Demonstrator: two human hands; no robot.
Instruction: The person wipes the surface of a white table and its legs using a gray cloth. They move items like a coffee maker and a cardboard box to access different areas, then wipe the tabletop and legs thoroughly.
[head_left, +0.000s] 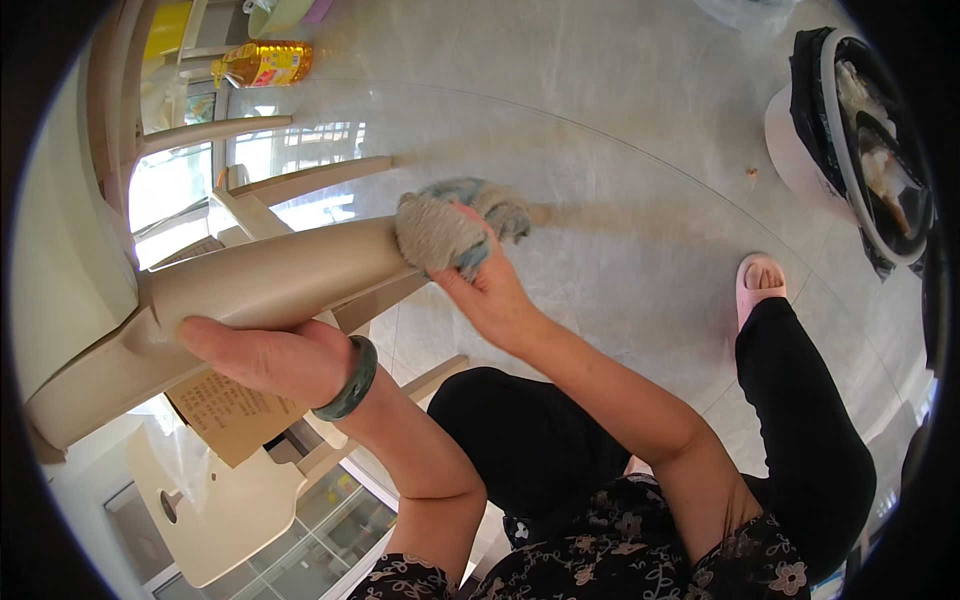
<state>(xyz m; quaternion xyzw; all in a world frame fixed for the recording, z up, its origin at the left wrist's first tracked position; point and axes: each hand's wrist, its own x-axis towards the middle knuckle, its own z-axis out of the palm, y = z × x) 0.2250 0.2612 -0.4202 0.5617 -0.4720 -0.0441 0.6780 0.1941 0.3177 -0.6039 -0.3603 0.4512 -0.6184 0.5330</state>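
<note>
A thick beige wooden chair leg runs across the left half of the head view, the chair lying tipped over. My left hand, with a dark green bangle at the wrist, grips the leg from below near the pale seat. At the leg's far end my right hand holds a fluffy grey-and-blue cleaning cloth. The cloth wraps around the leg's tip and hides it. Some of its fabric hangs loose beyond my fingers.
More wooden chair legs stick out behind. Below my left hand are a printed cardboard piece and a cream chair backrest. An oil bottle is at the upper left. A bagged waste bin stands right, beyond my pink slipper.
</note>
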